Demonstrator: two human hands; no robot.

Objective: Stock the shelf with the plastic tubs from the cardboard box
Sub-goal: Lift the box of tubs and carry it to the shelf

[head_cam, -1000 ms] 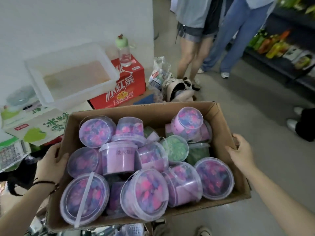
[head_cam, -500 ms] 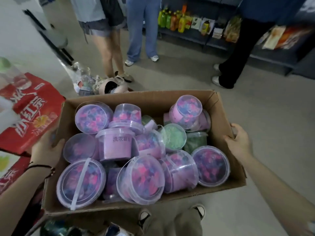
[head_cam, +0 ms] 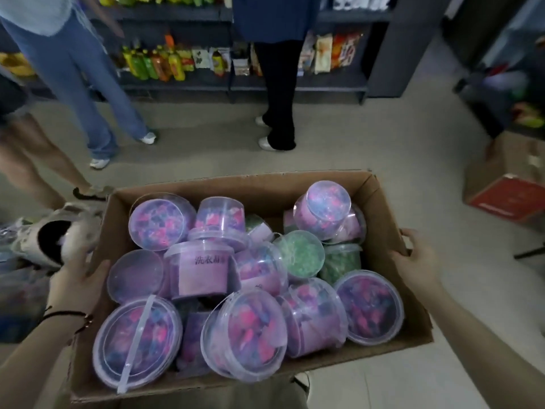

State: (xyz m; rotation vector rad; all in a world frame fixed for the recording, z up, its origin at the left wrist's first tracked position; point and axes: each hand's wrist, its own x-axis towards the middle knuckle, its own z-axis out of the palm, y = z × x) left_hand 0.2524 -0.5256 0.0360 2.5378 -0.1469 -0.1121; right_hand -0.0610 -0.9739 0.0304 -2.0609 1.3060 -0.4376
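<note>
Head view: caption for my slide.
Left hand and right hand hold a brown cardboard box of clear plastic tubs before dark shelves.

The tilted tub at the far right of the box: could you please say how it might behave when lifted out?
The tilted tub is round and leans on other tubs, so it may roll once nudged. Its clear plastic looks smooth, perhaps slippery in a grip. It seems full of coloured pieces, so probably not very light.

Shop: shelf (head_cam: 206, 84) of packaged goods (head_cam: 165, 64)
</note>
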